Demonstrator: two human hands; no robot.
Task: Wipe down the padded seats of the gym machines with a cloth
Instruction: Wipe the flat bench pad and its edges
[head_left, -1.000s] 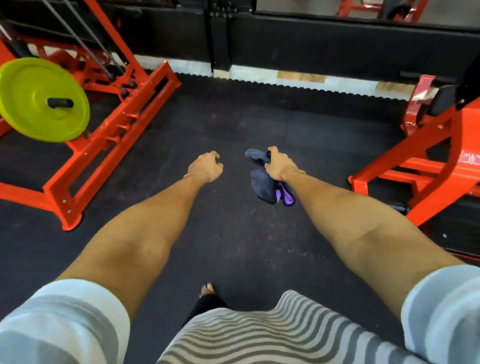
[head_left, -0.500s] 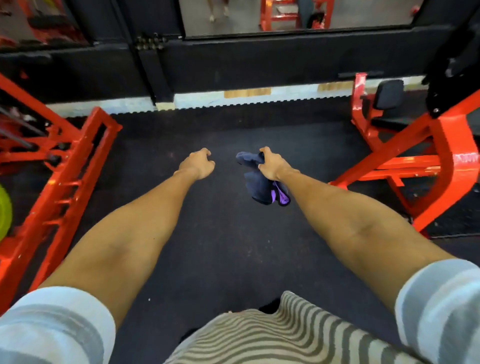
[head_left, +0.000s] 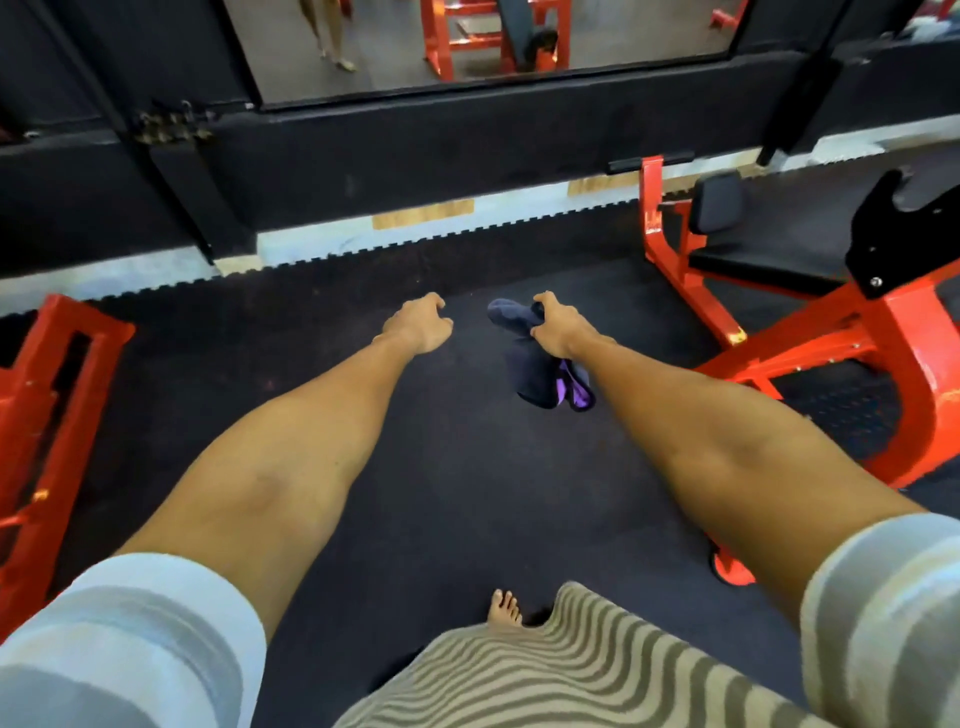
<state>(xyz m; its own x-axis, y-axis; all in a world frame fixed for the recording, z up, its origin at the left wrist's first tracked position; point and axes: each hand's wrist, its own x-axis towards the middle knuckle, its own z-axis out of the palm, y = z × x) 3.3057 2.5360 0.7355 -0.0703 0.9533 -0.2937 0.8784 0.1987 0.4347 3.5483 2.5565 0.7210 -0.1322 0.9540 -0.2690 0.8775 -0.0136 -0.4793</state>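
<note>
Roughly mid-frame, both arms reach forward over the dark rubber floor (head_left: 441, 467).

Right hand (head_left: 558, 325) grips the cloth (head_left: 535, 374), fingers curled round its upper bunch, knuckles up. Cloth is dark navy, with a purple patch at its lower edge. One end pokes out past the thumb side, toward the left hand. The bulk hangs below the right hand and under the wrist, in the air, off the floor.

Left hand (head_left: 418, 325) is just beside the right but apart from the cloth. Palm down, fingers loosely curled, holding nothing.

Red machine (head_left: 883, 322) stands right of the right arm, its frame angled across the floor. Its black seat (head_left: 763, 265) lies beyond and to the right of the right hand, well apart from the cloth. A small black pad (head_left: 719, 202) stands upright at the seat's far end. Second red frame (head_left: 47, 395) sits at the left edge, partly cut off.

Far side: black wall base, and a pane (head_left: 467, 52) above it showing more red equipment and a person's legs. A pale strip runs along the wall foot.

Bottom edge: one bare foot (head_left: 504, 610) beside a striped shirt (head_left: 571, 675). Pale sleeves on both upper arms.
</note>
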